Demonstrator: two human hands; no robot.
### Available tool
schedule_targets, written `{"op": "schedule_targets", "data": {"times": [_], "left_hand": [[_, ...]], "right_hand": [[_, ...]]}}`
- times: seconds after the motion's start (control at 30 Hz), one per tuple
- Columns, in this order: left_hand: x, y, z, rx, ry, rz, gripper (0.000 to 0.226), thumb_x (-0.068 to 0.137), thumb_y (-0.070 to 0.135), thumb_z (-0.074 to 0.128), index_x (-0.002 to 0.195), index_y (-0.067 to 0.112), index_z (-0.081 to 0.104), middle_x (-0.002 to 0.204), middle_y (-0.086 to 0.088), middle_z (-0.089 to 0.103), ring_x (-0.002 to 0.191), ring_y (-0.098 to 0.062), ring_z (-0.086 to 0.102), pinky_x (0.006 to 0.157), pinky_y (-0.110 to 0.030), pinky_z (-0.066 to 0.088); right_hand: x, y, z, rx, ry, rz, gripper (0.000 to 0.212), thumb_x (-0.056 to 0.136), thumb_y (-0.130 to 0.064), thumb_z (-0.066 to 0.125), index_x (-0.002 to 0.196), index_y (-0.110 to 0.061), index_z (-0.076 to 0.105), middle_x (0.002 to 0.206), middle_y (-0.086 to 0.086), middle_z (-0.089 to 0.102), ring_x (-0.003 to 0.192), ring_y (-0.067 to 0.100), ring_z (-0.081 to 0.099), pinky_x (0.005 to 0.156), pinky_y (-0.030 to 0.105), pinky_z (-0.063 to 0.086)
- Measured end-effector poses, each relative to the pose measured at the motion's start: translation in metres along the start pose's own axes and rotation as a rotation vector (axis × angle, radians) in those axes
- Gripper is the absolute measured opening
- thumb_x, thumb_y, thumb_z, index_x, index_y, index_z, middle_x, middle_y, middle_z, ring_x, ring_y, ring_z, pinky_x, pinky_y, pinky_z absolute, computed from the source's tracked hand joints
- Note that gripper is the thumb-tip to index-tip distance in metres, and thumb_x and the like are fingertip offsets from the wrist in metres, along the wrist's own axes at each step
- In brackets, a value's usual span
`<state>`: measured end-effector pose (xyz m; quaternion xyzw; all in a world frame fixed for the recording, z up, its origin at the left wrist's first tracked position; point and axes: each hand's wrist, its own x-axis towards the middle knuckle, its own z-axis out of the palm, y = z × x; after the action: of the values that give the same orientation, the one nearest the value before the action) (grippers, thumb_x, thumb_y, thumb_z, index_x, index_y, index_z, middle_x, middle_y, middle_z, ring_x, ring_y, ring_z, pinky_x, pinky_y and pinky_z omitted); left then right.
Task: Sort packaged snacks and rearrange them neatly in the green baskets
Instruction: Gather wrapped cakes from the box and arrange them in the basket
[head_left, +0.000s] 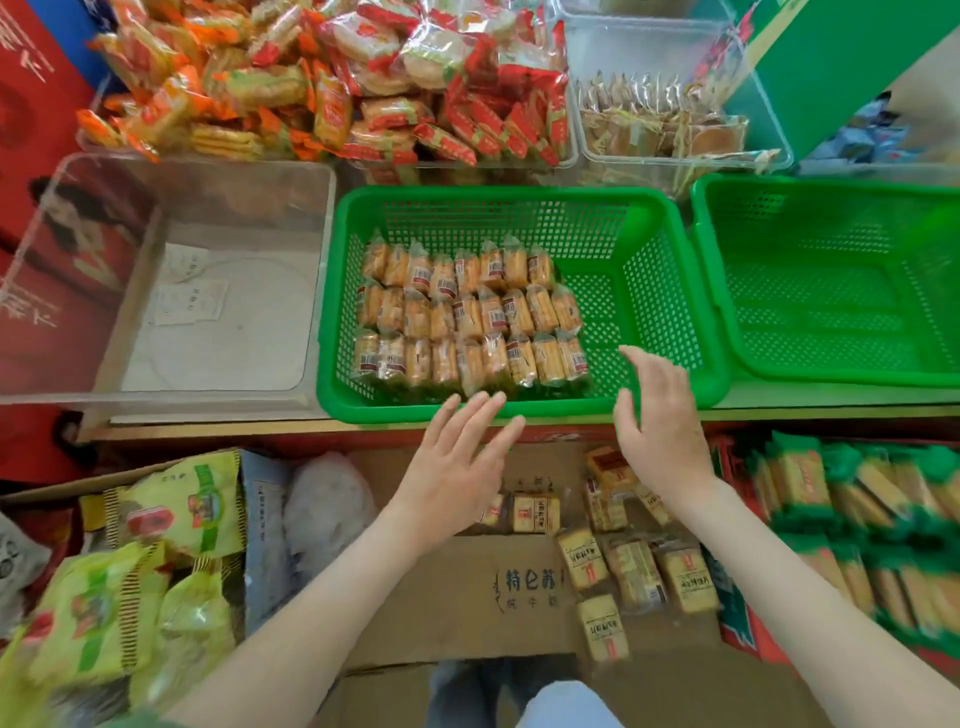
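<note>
A green basket (670, 291) in the middle of the shelf holds three tidy rows of small yellow snack packs (467, 317) on its left side; its right side is bare. A second green basket (831, 364) stands empty to the right. My left hand (457, 467) hovers at the near rim of the middle basket, fingers straight, holding nothing. My right hand (660, 415) hovers over the basket's near right corner, fingers relaxed and empty. Several loose yellow snack packs (634, 571) lie on a cardboard box (457, 597) below my hands.
An empty clear bin (218, 322) stands left of the basket. Clear bins at the back hold red and orange snack bags (332, 83) and tan packs (660, 124). Yellow-green bags (130, 571) lie lower left; green-edged packs (872, 530) fill a box lower right.
</note>
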<state>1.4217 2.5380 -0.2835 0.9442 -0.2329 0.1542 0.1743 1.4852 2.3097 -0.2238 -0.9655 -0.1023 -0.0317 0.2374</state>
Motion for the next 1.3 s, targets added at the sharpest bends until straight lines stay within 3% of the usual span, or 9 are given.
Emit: {"op": "schedule_targets", "data": {"times": [0.13, 0.23, 0.37, 0.5, 0.6, 0.67, 0.97, 1.17, 1.3], "left_hand": [[-0.058, 0.038, 0.037, -0.087, -0.394, 0.042, 0.082, 0.073, 0.009, 0.076, 0.145, 0.018, 0.038, 0.148, -0.018, 0.039, 0.137, -0.033, 0.034, 0.118, -0.047, 0.014], [-0.076, 0.051, 0.056, -0.015, -0.735, -0.041, 0.080, 0.093, 0.011, 0.054, 0.155, 0.027, 0.006, 0.161, -0.016, 0.007, 0.148, -0.032, 0.005, 0.115, -0.040, -0.012], [-0.078, 0.063, 0.083, 0.069, -0.860, -0.084, 0.083, 0.095, 0.006, 0.045, 0.154, 0.028, -0.008, 0.160, -0.018, -0.009, 0.148, -0.033, -0.010, 0.115, -0.045, -0.013], [-0.067, 0.058, 0.124, 0.175, -0.865, -0.047, 0.085, 0.093, 0.004, 0.045, 0.154, 0.027, -0.010, 0.160, -0.019, -0.010, 0.148, -0.035, -0.009, 0.117, -0.050, -0.009], [-0.059, 0.060, 0.149, 0.235, -0.864, 0.006, 0.079, 0.096, 0.006, 0.043, 0.154, 0.028, -0.005, 0.160, -0.019, -0.007, 0.148, -0.035, -0.005, 0.119, -0.053, 0.000], [-0.057, 0.062, 0.161, 0.256, -0.845, 0.015, 0.078, 0.097, 0.006, 0.043, 0.154, 0.029, -0.004, 0.160, -0.021, -0.005, 0.147, -0.037, -0.002, 0.119, -0.053, 0.003], [-0.058, 0.064, 0.159, 0.303, -0.673, 0.034, 0.078, 0.087, 0.008, 0.061, 0.152, 0.023, 0.021, 0.143, -0.027, 0.036, 0.130, -0.043, 0.039, 0.114, -0.054, 0.025], [-0.072, 0.070, 0.109, 0.026, -0.424, -0.160, 0.061, 0.079, 0.005, 0.069, 0.136, 0.013, 0.050, 0.118, -0.032, 0.055, 0.099, -0.046, 0.057, 0.086, -0.056, 0.051], [-0.074, 0.074, 0.053, -0.365, -0.294, -0.307, 0.062, 0.086, 0.009, 0.066, 0.142, 0.022, 0.043, 0.126, -0.023, 0.051, 0.105, -0.031, 0.053, 0.078, -0.035, 0.051]], "right_hand": [[-0.104, 0.025, 0.031, -0.114, -0.187, -0.089, 0.053, 0.083, -0.008, 0.066, 0.133, -0.006, 0.048, 0.108, 0.006, 0.060, 0.096, 0.020, 0.055, 0.087, 0.032, 0.048], [-0.168, 0.041, 0.061, -0.196, -0.494, 0.025, 0.066, 0.080, -0.024, 0.073, 0.139, -0.011, 0.046, 0.102, 0.002, 0.063, 0.084, 0.016, 0.061, 0.069, 0.028, 0.053], [-0.215, 0.058, 0.089, -0.377, -0.741, 0.109, 0.069, 0.089, -0.044, 0.059, 0.148, -0.019, 0.035, 0.117, 0.004, 0.060, 0.097, 0.022, 0.059, 0.073, 0.032, 0.050], [-0.235, 0.077, 0.118, -0.416, -0.803, 0.146, 0.086, 0.067, -0.039, 0.082, 0.142, -0.016, 0.045, 0.116, 0.022, 0.063, 0.081, 0.034, 0.065, 0.059, 0.040, 0.054], [-0.244, 0.078, 0.123, -0.324, -0.771, 0.200, 0.070, 0.099, -0.037, 0.044, 0.155, -0.024, 0.005, 0.154, 0.023, 0.022, 0.123, 0.039, 0.045, 0.094, 0.042, 0.046], [-0.246, 0.080, 0.125, -0.295, -0.753, 0.203, 0.067, 0.102, -0.035, 0.034, 0.154, -0.025, -0.008, 0.159, 0.018, 0.006, 0.131, 0.037, 0.035, 0.101, 0.040, 0.040], [-0.255, 0.074, 0.121, -0.184, -0.614, 0.094, 0.073, 0.096, -0.024, 0.048, 0.155, -0.024, 0.006, 0.158, 0.019, 0.014, 0.124, 0.037, 0.042, 0.093, 0.041, 0.047], [-0.236, 0.049, 0.078, 0.031, -0.515, 0.087, 0.079, 0.093, -0.023, 0.052, 0.154, -0.029, 0.003, 0.159, 0.007, 0.018, 0.130, 0.028, 0.039, 0.091, 0.037, 0.050], [-0.203, 0.026, 0.039, 0.331, -0.467, 0.216, 0.083, 0.094, -0.023, 0.055, 0.151, -0.040, -0.003, 0.151, -0.019, 0.016, 0.138, -0.007, 0.013, 0.108, 0.020, 0.025]]}}
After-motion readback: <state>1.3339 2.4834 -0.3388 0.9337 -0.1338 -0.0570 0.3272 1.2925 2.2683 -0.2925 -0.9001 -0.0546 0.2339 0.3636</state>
